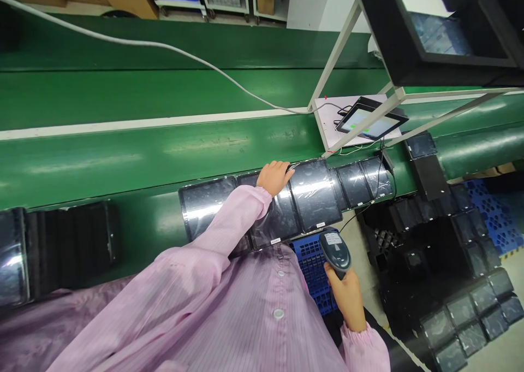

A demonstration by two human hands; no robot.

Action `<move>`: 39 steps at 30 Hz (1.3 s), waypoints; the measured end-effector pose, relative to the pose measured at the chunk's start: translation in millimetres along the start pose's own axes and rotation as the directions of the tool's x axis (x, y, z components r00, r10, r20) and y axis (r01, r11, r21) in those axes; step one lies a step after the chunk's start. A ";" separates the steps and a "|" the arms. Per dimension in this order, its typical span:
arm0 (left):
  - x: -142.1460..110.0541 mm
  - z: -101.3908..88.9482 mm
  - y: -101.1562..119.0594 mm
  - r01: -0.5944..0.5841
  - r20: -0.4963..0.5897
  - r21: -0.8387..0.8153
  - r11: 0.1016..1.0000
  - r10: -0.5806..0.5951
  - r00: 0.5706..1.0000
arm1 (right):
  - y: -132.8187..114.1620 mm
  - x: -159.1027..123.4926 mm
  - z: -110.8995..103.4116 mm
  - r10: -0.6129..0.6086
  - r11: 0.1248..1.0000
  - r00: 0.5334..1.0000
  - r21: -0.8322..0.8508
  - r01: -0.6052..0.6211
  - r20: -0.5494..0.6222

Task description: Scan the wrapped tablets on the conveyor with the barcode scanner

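Along the near edge of the green bench sits a row of flat black screen panels in clear film, some with small white labels on their lower edges. My left hand [274,178] lies at the upper edge of a middle panel [280,214], its fingers curled over that edge and close together. Another wrapped panel [314,194] lies just right of this hand. Low on the right, my right hand [347,295] is closed round the handle of a dark barcode scanner [335,252]. The scanner's head points up toward the panels, and its cable runs up to the right.
A white-framed stand holds a large dark monitor [450,39] at upper right. Beneath it, a lit tablet [370,119] rests on a white board [325,126]. Stacked wrapped panels [462,317] fill the lower right. More dark panels [67,249] stand at left. A white cable [172,48] crosses the bench.
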State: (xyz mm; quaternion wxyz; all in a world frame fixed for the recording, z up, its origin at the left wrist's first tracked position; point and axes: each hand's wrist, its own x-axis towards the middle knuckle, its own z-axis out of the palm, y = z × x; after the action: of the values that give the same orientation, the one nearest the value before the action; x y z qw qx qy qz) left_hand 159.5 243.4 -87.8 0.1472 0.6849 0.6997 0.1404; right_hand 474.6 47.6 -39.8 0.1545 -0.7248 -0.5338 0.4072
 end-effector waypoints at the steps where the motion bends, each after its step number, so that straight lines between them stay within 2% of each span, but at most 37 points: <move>1: -0.1 -0.2 0.1 0.000 0.002 -0.006 1.000 0.000 1.000 | -0.6 -0.4 -0.8 -0.004 1.000 1.000 0.008 0.004 -0.005; 7: 2.3 -0.2 -0.2 0.016 -0.006 -0.081 0.997 -0.016 1.000 | -7.0 -10.3 -2.9 -0.017 0.999 1.000 0.045 0.017 -0.005; 11: 2.1 -11.2 -11.3 -0.021 -0.038 -0.204 0.979 0.014 0.999 | -19.2 -32.7 13.7 -0.084 0.992 0.986 0.107 0.069 0.143; 13: -2.9 -24.3 -23.7 0.017 -0.033 -0.184 0.983 -0.023 0.999 | -26.3 -44.6 28.4 -0.122 0.987 0.961 0.128 0.092 0.250; 15: -12.4 -41.5 -40.2 0.105 -0.022 -0.112 0.988 -0.108 0.994 | -31.4 -53.1 43.7 -0.140 0.986 0.938 0.132 0.102 0.319; 18: -35.5 -68.3 -68.9 0.224 -0.018 -0.020 0.974 -0.225 0.974 | -33.2 -57.5 60.3 -0.139 0.988 0.925 0.115 0.105 0.352; 21: -67.4 -87.7 -97.3 0.315 -0.072 -0.010 0.949 -0.315 0.946 | -30.1 -57.3 67.0 -0.134 0.989 0.920 0.102 0.103 0.368; 23: -91.7 -93.2 -114.0 0.363 -0.130 -0.033 0.931 -0.364 0.922 | -27.3 -57.9 68.4 -0.126 0.990 0.921 0.101 0.095 0.369; 25: -116.3 -91.8 -128.1 0.400 -0.186 -0.075 0.913 -0.407 0.894 | -25.0 -59.3 69.1 -0.121 0.990 0.923 0.106 0.088 0.366; 28: -150.4 -78.7 -144.0 0.425 -0.264 -0.185 0.886 -0.462 0.847 | -24.1 -61.4 69.4 -0.125 0.989 0.921 0.115 0.088 0.369; 34: -201.0 -40.4 -154.8 0.328 -0.414 -0.442 0.835 -0.515 0.751 | -28.2 -57.7 65.6 -0.119 0.992 0.923 0.074 0.099 0.367; 39: -220.0 -19.4 -154.4 0.253 -0.430 -0.546 0.798 -0.527 0.733 | -27.8 -49.8 62.8 -0.135 0.991 0.908 0.070 0.117 0.397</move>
State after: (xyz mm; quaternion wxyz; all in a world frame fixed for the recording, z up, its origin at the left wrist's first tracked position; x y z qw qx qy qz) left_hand 14.2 20.1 -128.5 0.1162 0.3904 0.7895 0.4590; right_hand 404.3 0.2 -39.3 0.0838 -0.5865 -0.5905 0.5480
